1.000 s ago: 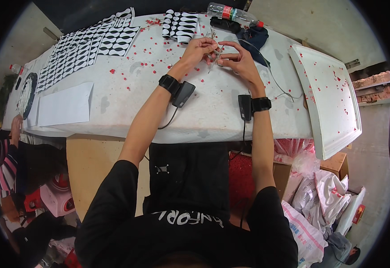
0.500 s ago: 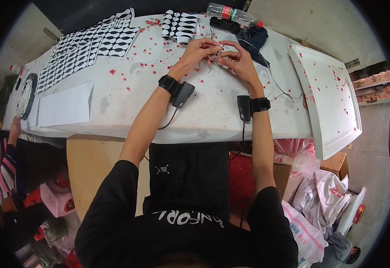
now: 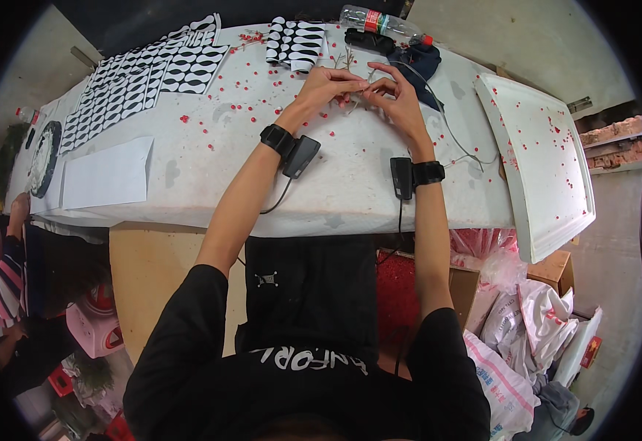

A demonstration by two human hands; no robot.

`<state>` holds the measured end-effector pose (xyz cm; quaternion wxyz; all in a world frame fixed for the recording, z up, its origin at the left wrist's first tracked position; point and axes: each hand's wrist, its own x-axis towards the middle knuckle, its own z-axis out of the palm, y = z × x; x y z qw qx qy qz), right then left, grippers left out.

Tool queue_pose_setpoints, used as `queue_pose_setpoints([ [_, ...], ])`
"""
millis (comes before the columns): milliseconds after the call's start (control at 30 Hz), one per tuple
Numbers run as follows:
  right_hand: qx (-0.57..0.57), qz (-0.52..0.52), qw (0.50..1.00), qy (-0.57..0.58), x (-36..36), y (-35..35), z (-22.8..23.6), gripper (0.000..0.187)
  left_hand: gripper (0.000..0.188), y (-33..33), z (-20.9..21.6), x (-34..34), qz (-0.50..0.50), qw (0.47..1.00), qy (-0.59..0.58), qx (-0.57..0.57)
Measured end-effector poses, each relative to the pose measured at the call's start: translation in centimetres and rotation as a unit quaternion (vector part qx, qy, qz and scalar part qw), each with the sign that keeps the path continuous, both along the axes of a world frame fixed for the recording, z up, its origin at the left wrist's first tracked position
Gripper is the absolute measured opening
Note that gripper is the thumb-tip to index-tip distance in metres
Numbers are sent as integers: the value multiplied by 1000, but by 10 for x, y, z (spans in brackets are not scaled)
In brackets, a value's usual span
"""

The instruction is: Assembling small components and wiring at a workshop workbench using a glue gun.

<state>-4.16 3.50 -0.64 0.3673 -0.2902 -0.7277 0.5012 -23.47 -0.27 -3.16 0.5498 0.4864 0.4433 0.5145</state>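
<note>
My left hand (image 3: 327, 88) and my right hand (image 3: 397, 101) meet above the far middle of the table. Both are closed in a pinch, fingertips almost touching, around a thin pale-brown stem (image 3: 353, 109) that is mostly hidden by the fingers. A small red bead shows by the left fingertips. Just beyond them lies a bunch of brown twigs (image 3: 345, 59). Loose red beads (image 3: 253, 119) are scattered over the white cloth, mostly left of my hands. A black strap with a small box sits on each wrist.
Black-and-white patterned sheets (image 3: 122, 88) and white paper (image 3: 106, 173) lie leftward. At the back are a plastic bottle (image 3: 383, 23) and dark cloth (image 3: 418, 65). A white tray (image 3: 549, 162) with beads stands right, sacks (image 3: 508, 382) below. Another person's hand (image 3: 19, 206) is far left.
My fingertips have drawn together, with the right hand shifting slightly toward the left one. At the far left, the other person's arm has moved slightly.
</note>
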Motion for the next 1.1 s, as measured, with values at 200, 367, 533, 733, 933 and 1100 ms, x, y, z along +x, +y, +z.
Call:
queue_pose_setpoints([
  [200,16,-11,1000,-19,1,3,-3,51,24,-2,2,1,5,1000,-11,4],
  [367,38,-23,998,-33,3,5,-5,48,24,-2,3,1,2,1000,-14,0],
  [533,60,-30,997,-30,2,7,-4,47,25,-1,1,0,-5,1000,5,3],
  [733,58,-47,997,-14,1,4,-1,44,24,-1,2,2,-7,1000,3,6],
  [933,37,-37,999,-1,2,3,1,43,22,-1,1,1,-8,1000,-2,12],
  [1100,40,-41,998,7,3,5,-1,45,22,-1,1,0,-6,1000,4,13],
])
